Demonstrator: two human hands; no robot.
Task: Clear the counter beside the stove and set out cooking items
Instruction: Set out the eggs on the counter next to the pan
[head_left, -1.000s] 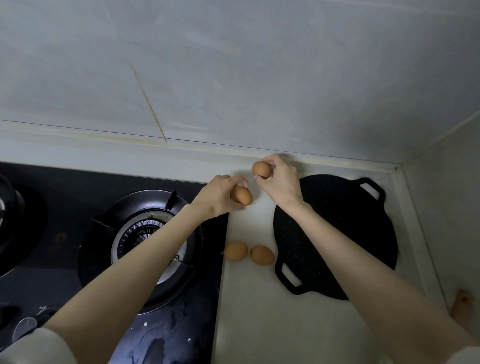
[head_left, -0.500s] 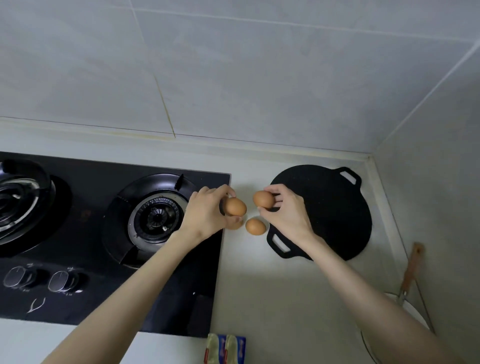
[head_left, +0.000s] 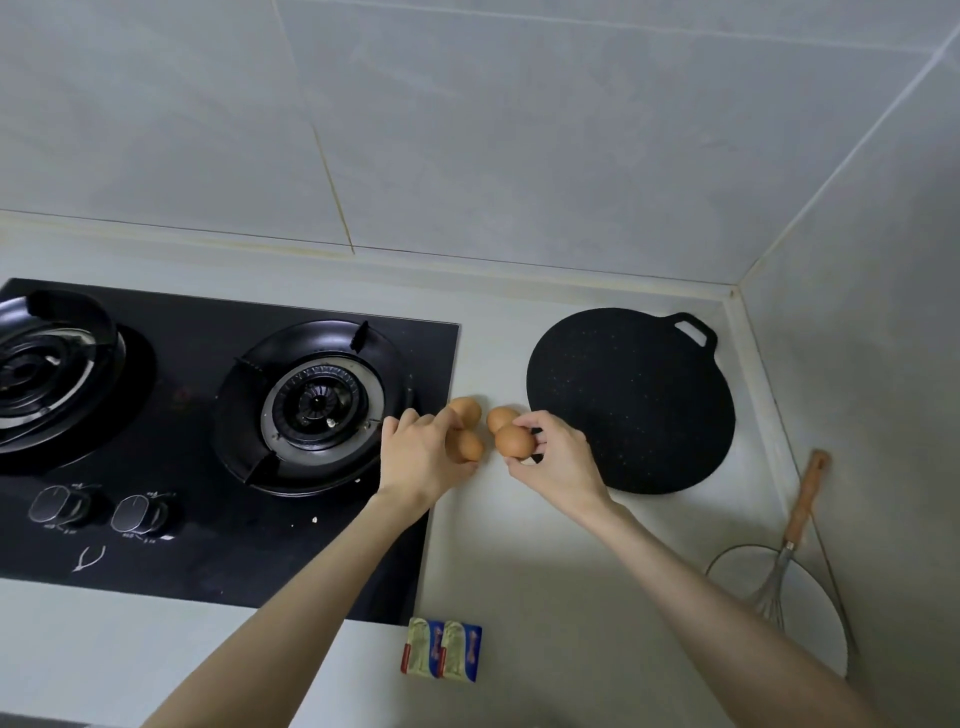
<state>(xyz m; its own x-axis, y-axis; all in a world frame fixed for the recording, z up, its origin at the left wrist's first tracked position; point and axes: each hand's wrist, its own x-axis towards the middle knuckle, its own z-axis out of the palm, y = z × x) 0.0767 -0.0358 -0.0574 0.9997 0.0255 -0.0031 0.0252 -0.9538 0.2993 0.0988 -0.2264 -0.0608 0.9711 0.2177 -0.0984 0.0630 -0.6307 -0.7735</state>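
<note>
Left hand (head_left: 423, 457) curls round left egg (head_left: 471, 447); right hand (head_left: 558, 462) pinches right egg (head_left: 514, 440). Both are over the counter (head_left: 519, 571), stove (head_left: 234, 561) at 9 o'clock, black griddle (head_left: 631, 400) at 3. Third egg (head_left: 466, 410) and fourth egg (head_left: 500, 417) lie just at 12.

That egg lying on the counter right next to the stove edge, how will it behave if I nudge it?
Likely to roll: the egg is rounded and lies on a smooth, flat counter. Probably fragile too; its shell could crack if it bumps the raised stove edge beside it.
</note>
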